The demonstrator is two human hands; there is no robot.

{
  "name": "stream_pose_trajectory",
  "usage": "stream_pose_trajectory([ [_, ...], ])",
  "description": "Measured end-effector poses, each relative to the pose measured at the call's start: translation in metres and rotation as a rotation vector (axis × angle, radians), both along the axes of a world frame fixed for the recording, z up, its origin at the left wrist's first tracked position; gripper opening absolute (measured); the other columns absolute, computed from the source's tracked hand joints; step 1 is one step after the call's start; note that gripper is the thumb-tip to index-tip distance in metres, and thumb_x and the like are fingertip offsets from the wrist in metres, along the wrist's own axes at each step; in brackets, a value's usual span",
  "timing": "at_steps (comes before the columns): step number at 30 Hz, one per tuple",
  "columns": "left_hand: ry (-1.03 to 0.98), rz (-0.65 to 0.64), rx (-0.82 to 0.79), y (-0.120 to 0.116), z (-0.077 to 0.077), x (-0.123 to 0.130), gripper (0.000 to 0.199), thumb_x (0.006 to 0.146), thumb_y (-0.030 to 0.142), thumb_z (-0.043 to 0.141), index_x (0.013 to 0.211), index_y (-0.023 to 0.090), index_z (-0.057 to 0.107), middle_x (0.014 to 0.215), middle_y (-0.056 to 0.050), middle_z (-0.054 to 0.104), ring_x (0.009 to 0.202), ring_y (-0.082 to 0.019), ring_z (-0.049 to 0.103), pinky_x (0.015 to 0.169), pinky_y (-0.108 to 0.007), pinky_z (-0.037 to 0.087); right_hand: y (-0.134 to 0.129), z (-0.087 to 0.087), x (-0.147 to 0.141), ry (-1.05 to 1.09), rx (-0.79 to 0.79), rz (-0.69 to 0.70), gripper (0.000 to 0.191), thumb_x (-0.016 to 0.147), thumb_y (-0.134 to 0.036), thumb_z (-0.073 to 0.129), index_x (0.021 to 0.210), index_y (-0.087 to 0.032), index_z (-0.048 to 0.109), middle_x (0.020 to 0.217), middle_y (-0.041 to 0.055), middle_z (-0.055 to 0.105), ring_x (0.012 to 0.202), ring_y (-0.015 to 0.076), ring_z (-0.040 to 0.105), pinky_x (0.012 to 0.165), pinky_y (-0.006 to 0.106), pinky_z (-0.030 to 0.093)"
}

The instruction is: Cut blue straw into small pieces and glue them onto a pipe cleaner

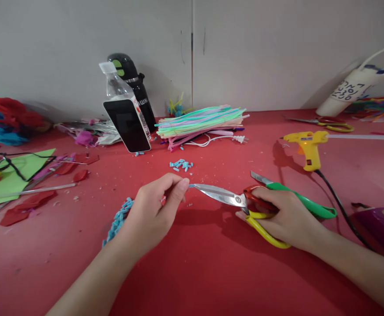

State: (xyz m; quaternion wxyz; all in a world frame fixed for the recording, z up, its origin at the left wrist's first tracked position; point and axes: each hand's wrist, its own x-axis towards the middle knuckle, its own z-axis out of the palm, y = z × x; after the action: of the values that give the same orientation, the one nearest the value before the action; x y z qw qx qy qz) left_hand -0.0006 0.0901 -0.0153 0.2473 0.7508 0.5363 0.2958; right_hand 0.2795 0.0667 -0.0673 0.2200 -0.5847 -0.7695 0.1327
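My left hand [159, 208] pinches a thin blue pipe cleaner [191, 186], and only a short tip of it shows past the fingers. Scissors [223, 196] with red and yellow handles are in my right hand [285, 215], its fingers wrapped round the grips. Their blades look closed, with the points touching the blue tip. Short cut blue pieces [181, 165] lie in a small heap just beyond my left hand. A larger row of blue pieces [117, 221] is partly hidden behind my left wrist. A green-handled cutter knife [297, 197] lies beyond my right hand.
A yellow glue gun [306, 145] with its cord stands at the right, near a purple object [381, 228]. At the back are a phone [127, 125] leaning on a bottle, a black flask [144, 98] and a pipe cleaner bundle [201, 120]. Red scraps [30, 204] lie left.
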Motion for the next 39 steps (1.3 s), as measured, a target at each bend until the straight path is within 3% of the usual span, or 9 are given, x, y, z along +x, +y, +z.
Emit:
stream_pose_trajectory([
  [8, 0.002, -0.016, 0.002, -0.0005, 0.0, 0.0002, 0.03, 0.098, 0.04, 0.043, 0.078, 0.02, 0.053, 0.066, 0.004, 0.056, 0.061, -0.01, 0.05, 0.057, -0.024, 0.038, -0.0002, -0.0009, 0.0002, 0.014, -0.041, -0.009, 0.039, 0.074, -0.047, 0.07, 0.065, -0.021, 0.042, 0.059, -0.0054, 0.039, 0.056, 0.0108, 0.03, 0.05, 0.024, 0.033],
  [27, 0.004, -0.008, -0.007, -0.0018, -0.0002, 0.0035, 0.033, 0.097, 0.039, 0.041, 0.075, 0.019, 0.054, 0.065, 0.002, 0.057, 0.059, -0.012, 0.05, 0.055, -0.025, 0.037, 0.0001, -0.0009, -0.0002, -0.037, 0.026, -0.015, 0.042, 0.077, -0.053, 0.066, 0.063, -0.021, 0.043, 0.056, -0.0052, 0.034, 0.054, 0.0105, 0.027, 0.048, 0.024, 0.029],
  [34, 0.0, 0.011, -0.024, -0.0029, 0.001, 0.0045, 0.036, 0.098, 0.041, 0.04, 0.07, 0.019, 0.049, 0.062, 0.003, 0.052, 0.056, -0.011, 0.045, 0.054, -0.025, 0.035, 0.0006, 0.0009, 0.0006, 0.017, 0.051, -0.028, 0.044, 0.076, -0.055, 0.066, 0.062, -0.021, 0.044, 0.055, -0.0054, 0.034, 0.052, 0.0099, 0.029, 0.046, 0.024, 0.028],
  [39, -0.01, 0.035, -0.02, -0.0038, 0.0014, 0.0057, 0.038, 0.099, 0.041, 0.037, 0.068, 0.019, 0.045, 0.061, 0.003, 0.047, 0.055, -0.01, 0.042, 0.052, -0.024, 0.033, 0.0003, 0.0029, 0.001, 0.042, 0.058, 0.037, 0.043, 0.075, -0.053, 0.069, 0.064, -0.021, 0.042, 0.057, -0.0056, 0.038, 0.051, 0.0091, 0.03, 0.045, 0.023, 0.028],
])
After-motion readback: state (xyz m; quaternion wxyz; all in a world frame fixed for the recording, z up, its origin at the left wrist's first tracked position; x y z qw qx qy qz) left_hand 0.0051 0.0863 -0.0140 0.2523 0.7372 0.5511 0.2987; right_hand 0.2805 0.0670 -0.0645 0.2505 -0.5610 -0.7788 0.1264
